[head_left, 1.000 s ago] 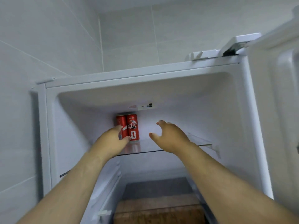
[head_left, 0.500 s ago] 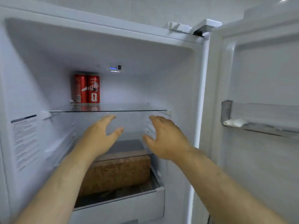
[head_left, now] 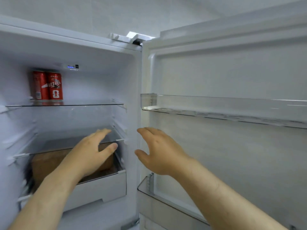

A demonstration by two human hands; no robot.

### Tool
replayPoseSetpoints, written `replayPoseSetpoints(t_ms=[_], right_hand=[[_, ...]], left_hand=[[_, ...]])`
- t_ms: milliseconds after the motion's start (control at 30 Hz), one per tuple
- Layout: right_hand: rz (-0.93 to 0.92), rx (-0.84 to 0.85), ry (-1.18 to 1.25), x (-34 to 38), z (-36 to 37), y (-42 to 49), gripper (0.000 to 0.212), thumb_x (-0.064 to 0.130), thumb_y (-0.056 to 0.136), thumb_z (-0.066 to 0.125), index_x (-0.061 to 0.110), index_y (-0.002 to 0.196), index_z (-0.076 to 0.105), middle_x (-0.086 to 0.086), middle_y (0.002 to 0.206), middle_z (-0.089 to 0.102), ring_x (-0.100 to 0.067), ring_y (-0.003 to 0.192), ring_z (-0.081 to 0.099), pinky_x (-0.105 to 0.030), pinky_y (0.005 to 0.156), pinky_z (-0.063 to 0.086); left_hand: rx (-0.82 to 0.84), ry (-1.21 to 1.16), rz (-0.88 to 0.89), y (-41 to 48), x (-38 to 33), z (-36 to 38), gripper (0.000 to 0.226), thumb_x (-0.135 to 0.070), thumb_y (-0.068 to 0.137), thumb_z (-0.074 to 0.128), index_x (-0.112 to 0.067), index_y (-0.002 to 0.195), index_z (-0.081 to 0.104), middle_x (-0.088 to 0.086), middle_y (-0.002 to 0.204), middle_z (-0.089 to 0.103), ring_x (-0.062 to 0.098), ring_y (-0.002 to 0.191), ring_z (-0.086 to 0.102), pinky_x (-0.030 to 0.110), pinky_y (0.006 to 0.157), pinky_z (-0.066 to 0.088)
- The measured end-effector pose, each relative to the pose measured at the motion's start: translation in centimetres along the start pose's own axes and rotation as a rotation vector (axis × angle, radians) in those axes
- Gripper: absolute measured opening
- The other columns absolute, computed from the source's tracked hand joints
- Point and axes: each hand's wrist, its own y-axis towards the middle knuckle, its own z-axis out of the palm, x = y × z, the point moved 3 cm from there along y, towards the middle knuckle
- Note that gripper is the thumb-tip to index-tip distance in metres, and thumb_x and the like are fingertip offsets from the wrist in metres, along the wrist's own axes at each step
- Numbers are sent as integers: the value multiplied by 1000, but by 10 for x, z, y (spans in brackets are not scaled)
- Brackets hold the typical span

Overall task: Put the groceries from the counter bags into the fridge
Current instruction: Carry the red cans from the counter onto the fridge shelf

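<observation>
You face the open fridge [head_left: 93, 87], with pale tiled wall [head_left: 99, 10] above it. Two red cans [head_left: 47, 86] stand side by side at the back left of the top glass shelf [head_left: 93, 102]. Lower down, a brown block [head_left: 48, 163] lies in the white drawer [head_left: 103, 188]. The door [head_left: 232, 72] stands wide on your right, with a clear bin [head_left: 232, 105] across it. Your hands are spread and hold nothing — left hand [head_left: 89, 155] before the drawer, right hand [head_left: 159, 151] by the door's hinge edge.

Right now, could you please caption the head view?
Open left hand and right hand before the fridge; two red cans on its top shelf.
</observation>
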Motion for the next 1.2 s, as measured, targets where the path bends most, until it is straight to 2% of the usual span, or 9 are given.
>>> replayPoseSetpoints(t_ms=[133, 233, 467, 667, 767, 867, 1067, 1133, 1200], right_hand=[[68, 21, 0, -33, -16, -64, 67, 46, 99, 45, 24, 155, 17, 6, 160, 23, -17, 146, 20, -32, 117, 22], [146, 38, -8, -54, -27, -108, 67, 47, 99, 44, 24, 155, 15, 5, 160, 22, -18, 146, 20, -34, 116, 23], [260, -22, -41, -93, -66, -204, 63, 44, 97, 47, 21, 152, 26, 2, 149, 40, -24, 135, 36, -37, 107, 38], [384, -66, -112, -124, -95, -293, 56, 43, 97, 48, 22, 147, 35, 2, 142, 48, -23, 129, 43, -37, 103, 41], [465, -52, -168, -140, -111, -337, 52, 39, 97, 48, 20, 145, 38, 0, 140, 50, -24, 127, 43, -38, 103, 41], [538, -69, -253, -153, -131, -374, 50, 37, 97, 48, 18, 143, 41, -1, 139, 51, -25, 127, 44, -37, 105, 39], [740, -158, -403, -172, -171, -447, 50, 34, 94, 52, 18, 141, 45, 0, 138, 53, -22, 124, 48, -34, 103, 42], [835, -172, -438, -174, -182, -473, 49, 34, 93, 53, 19, 139, 46, 1, 136, 54, -23, 123, 49, -35, 102, 43], [931, -166, -477, -174, -192, -501, 50, 35, 93, 52, 19, 140, 45, 1, 138, 52, -22, 125, 48, -35, 103, 42]], left_hand=[[26, 10, 41, -31, -54, 18, 60, -49, 92, 52, -28, 146, 36, -6, 154, 34, 11, 143, 27, 31, 113, 26], [80, 63, 89, -52, -95, 34, 64, -56, 90, 49, -29, 147, 33, -8, 154, 33, 10, 143, 26, 32, 113, 26], [127, 54, 166, -101, -180, 50, 60, -54, 91, 50, -31, 145, 37, -10, 152, 36, 11, 138, 35, 30, 109, 30], [183, 33, 290, -135, -249, 81, 59, -45, 94, 53, -26, 147, 35, -7, 156, 30, 11, 143, 26, 26, 113, 20], [193, 109, 412, -147, -278, 104, 63, -53, 92, 47, -23, 146, 37, -3, 156, 31, 13, 144, 25, 29, 115, 20], [168, 154, 536, -157, -311, 119, 65, -56, 87, 40, -22, 143, 43, -1, 153, 38, 15, 142, 31, 33, 113, 27], [146, -50, 840, -179, -393, 146, 68, -55, 80, 37, -12, 127, 61, 7, 131, 61, 24, 122, 57, 43, 99, 47], [162, -119, 925, -192, -421, 158, 61, -49, 81, 43, -10, 121, 65, 9, 123, 66, 25, 115, 63, 44, 92, 50], [214, -183, 998, -204, -448, 176, 55, -44, 82, 51, -10, 122, 64, 8, 122, 67, 25, 115, 62, 41, 95, 47]])
